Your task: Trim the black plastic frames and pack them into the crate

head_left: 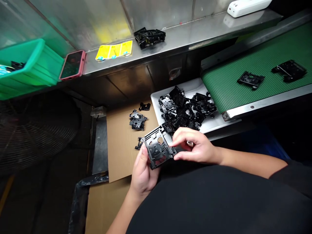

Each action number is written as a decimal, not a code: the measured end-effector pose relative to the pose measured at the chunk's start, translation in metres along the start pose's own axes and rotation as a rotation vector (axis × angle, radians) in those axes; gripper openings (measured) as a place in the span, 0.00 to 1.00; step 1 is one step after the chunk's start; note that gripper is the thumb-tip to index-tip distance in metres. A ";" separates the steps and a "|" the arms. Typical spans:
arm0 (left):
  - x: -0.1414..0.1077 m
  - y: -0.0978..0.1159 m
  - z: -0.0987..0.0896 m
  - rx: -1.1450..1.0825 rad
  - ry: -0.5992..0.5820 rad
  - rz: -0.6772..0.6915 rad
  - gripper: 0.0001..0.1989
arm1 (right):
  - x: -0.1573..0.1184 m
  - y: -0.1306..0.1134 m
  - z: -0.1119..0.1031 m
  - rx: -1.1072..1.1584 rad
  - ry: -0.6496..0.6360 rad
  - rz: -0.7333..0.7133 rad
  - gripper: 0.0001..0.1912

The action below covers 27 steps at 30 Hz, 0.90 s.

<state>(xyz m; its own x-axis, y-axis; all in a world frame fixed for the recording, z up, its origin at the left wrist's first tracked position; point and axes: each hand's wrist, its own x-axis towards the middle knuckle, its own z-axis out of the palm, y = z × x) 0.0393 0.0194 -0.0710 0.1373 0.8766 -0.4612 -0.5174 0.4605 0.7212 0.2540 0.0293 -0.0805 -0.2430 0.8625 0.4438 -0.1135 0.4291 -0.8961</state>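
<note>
A flat black plastic part (158, 149) with round holes is held up in front of my body. My left hand (144, 170) grips its lower left edge, thumb on the front face. At its right edge is my right hand (195, 146), with thumb and index finger pinched near the part's side and a ring on one finger. Behind the hands, a white tray (213, 125) holds a heap of similar black parts (180, 110). To the left, a small stack of parts (137, 120) lies on the cardboard (119, 146).
A green conveyor belt (226, 87) at the right carries two black parts. On the metal ledge (185, 35) are a black assembly (149, 37), a yellow sheet (114, 50), a phone (73, 65) and a white power strip (247, 7). A green bin (46, 61) and a fan (36, 130) stand left.
</note>
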 end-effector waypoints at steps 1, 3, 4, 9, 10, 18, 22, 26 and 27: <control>0.001 0.002 0.002 -0.033 0.018 -0.079 0.13 | -0.001 0.001 0.002 0.026 0.034 0.056 0.12; 0.003 0.008 0.007 -0.098 0.063 -0.228 0.12 | -0.004 0.003 0.007 0.105 0.101 0.171 0.10; 0.003 0.010 0.010 -0.131 0.086 -0.286 0.12 | -0.005 0.003 0.009 0.148 0.129 0.211 0.10; 0.003 0.016 0.015 -0.257 0.145 -0.401 0.17 | -0.007 0.002 0.017 0.272 0.205 0.319 0.11; 0.002 0.016 0.015 -0.270 0.143 -0.405 0.17 | -0.008 0.002 0.017 0.283 0.213 0.338 0.11; -0.002 0.010 0.005 -0.303 0.090 -0.398 0.18 | -0.009 0.003 0.022 0.284 0.195 0.360 0.12; -0.001 0.001 -0.012 -0.187 -0.012 -0.238 0.11 | -0.011 0.003 0.019 0.177 0.076 0.231 0.11; -0.004 0.001 -0.024 -0.070 -0.133 -0.025 0.16 | -0.011 0.000 0.012 0.048 -0.061 0.078 0.14; -0.006 0.004 -0.025 -0.039 -0.153 0.006 0.17 | -0.011 -0.001 0.010 0.031 -0.072 0.054 0.15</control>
<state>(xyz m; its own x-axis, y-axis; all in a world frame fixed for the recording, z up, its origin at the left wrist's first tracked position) 0.0154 0.0124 -0.0784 0.2596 0.8916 -0.3710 -0.5504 0.4523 0.7018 0.2469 0.0168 -0.0840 -0.3181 0.8622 0.3942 -0.1281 0.3729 -0.9190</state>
